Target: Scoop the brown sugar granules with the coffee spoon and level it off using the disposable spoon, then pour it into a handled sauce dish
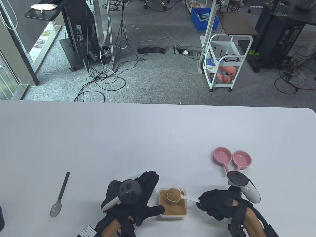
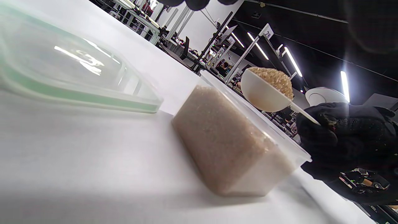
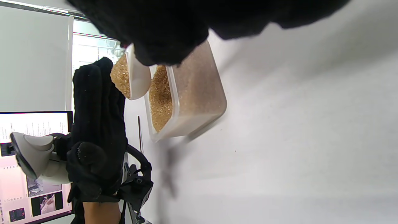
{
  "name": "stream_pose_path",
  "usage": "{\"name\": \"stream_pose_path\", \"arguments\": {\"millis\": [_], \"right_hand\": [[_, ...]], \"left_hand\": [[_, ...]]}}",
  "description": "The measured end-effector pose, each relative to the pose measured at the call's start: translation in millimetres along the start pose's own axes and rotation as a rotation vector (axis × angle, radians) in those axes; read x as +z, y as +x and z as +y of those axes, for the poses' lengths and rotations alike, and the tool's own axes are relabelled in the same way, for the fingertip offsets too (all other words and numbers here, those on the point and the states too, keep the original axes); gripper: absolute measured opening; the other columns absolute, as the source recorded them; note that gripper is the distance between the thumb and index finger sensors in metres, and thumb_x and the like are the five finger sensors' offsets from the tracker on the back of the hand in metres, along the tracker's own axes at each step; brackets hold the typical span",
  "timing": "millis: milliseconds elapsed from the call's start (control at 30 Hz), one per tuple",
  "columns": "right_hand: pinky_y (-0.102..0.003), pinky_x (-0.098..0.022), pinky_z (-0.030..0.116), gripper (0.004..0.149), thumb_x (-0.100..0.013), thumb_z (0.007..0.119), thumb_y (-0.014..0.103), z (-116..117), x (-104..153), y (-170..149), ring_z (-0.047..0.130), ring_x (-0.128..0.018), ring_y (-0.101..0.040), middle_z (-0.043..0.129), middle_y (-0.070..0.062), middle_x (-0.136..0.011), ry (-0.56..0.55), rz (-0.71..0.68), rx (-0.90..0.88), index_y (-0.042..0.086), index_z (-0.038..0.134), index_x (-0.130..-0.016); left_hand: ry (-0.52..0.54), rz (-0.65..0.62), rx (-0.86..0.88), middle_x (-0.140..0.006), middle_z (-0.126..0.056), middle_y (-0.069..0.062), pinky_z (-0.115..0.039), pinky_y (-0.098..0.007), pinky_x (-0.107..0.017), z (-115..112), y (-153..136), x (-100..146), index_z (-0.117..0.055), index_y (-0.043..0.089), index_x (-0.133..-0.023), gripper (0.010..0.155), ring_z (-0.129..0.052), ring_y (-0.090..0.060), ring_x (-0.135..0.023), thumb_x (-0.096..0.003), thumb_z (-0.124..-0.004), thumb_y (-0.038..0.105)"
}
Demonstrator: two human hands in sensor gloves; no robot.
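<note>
- The table (image 1: 158,138) carries everything. Anything that falls off the scoop once it is past the tub rim lands on this bare top, and that is the main loss to fear.
- The tub (image 1: 172,204) of brown sugar sits directly under the grip, between the two hands. The left hand (image 1: 134,197) rests flat beside it with straight fingers, holding nothing, thumb against its near-left corner. If that hand lifts off to fetch the other spoon, I judge a knock from the scoop could slide the tub.
- The pink dish (image 1: 232,159), a twin-bowled thing with a handle, lies beyond and to the right of the grip, well apart. The carry over open table is the likely place for a spill.
- The right hand (image 1: 218,203) pinches the end of the white scoop's handle, fingers curled around it. Held so far from the bowl, a small twist of the wrist would tip the load.
- The grey spoon (image 1: 60,197) lies far to the left of the grip, beyond the left hand, untouched. Levelling has not begun.
- The white scoop (image 1: 175,195) hangs just above the sugar, its bowl heaped in a dome. A hard swipe would likely fling grains past the rim unless it happens over the tub.
</note>
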State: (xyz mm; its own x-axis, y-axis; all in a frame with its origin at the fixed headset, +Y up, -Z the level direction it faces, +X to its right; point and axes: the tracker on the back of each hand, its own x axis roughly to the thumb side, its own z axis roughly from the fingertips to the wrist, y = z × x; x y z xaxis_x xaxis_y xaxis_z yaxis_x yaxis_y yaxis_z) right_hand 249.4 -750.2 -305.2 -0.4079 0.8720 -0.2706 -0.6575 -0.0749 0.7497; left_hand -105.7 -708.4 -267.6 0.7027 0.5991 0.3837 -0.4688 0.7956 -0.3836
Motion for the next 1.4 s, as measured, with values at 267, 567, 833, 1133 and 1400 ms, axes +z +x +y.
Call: {"name": "stream_pose_path", "arguments": {"millis": [267, 567, 833, 1133, 1400], "right_hand": [[-0.045, -0.03, 0.08, 0.042, -0.05, 0.077, 0.04, -1, 2, 2, 0.09, -0.012, -0.017, 0.097, 0.003, -0.038, 0.003, -0.017, 0.0, 0.013, 0.09, -0.079], [-0.045, -0.029, 0.08, 0.042, -0.05, 0.076, 0.04, 0, 2, 3, 0.09, -0.011, -0.017, 0.097, 0.003, -0.038, 0.002, -0.02, 0.0, 0.013, 0.09, -0.079], [-0.045, -0.029, 0.08, 0.042, -0.05, 0.077, 0.04, 1, 1, 3, 0.09, -0.011, -0.017, 0.097, 0.003, -0.038, 0.006, -0.013, 0.004, 0.013, 0.09, -0.079], [-0.045, -0.029, 0.08, 0.042, -0.05, 0.077, 0.04, 1, 1, 4, 0.09, -0.011, -0.017, 0.097, 0.003, -0.038, 0.008, -0.02, 0.008, 0.013, 0.09, -0.079], [-0.045, -0.029, 0.08, 0.042, -0.05, 0.077, 0.04, 1, 1, 4, 0.09, -0.011, -0.017, 0.097, 0.003, -0.038, 0.012, -0.025, 0.011, 0.013, 0.09, -0.079]], "left_hand": [[-0.006, 0.001, -0.002, -0.124, -0.017, 0.001, -0.028, -0.05, -0.086, -1, 0, 0, -0.019, 0.031, -0.115, 0.11, -0.026, -0.031, -0.121, -0.0312, -0.064, 0.087], [-0.016, 0.003, -0.006, -0.123, -0.017, 0.002, -0.028, -0.05, -0.086, -2, 1, -1, -0.019, 0.031, -0.114, 0.11, -0.026, -0.031, -0.121, -0.0312, -0.065, 0.087], [0.057, 0.047, -0.088, -0.124, -0.025, 0.002, -0.032, -0.051, -0.086, 9, 3, 2, -0.025, 0.032, -0.115, 0.108, -0.034, -0.032, -0.121, -0.0314, -0.067, 0.086], [0.455, 0.344, -0.322, -0.115, -0.064, 0.008, -0.053, -0.052, -0.084, 91, -16, 42, -0.06, 0.037, -0.11, 0.087, -0.069, -0.028, -0.11, -0.0341, -0.079, 0.076], [0.715, 0.794, -0.325, -0.091, -0.088, 0.014, -0.068, -0.049, -0.077, 159, -84, 106, -0.085, 0.041, -0.09, 0.062, -0.092, -0.02, -0.089, -0.0355, -0.088, 0.069]]}}
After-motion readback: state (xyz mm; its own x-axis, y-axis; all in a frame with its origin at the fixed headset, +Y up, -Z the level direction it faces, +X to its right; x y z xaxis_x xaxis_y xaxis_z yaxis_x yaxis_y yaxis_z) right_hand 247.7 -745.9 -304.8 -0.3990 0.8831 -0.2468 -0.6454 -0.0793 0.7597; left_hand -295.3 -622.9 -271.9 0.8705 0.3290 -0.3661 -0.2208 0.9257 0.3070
